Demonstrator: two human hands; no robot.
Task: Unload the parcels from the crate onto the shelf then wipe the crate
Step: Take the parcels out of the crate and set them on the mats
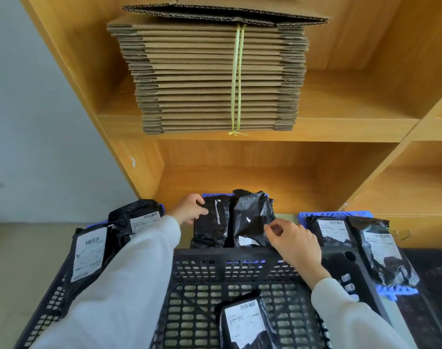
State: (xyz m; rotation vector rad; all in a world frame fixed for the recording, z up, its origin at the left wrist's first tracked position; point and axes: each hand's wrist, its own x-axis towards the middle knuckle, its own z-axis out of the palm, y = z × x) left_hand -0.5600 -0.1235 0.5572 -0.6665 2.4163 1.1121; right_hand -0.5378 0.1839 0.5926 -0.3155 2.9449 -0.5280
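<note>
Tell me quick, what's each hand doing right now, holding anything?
Left hand: grips the top edge of the flat black parcel.
Right hand: fingers curled at the crinkled black parcel; an actual grip cannot be told.
</note>
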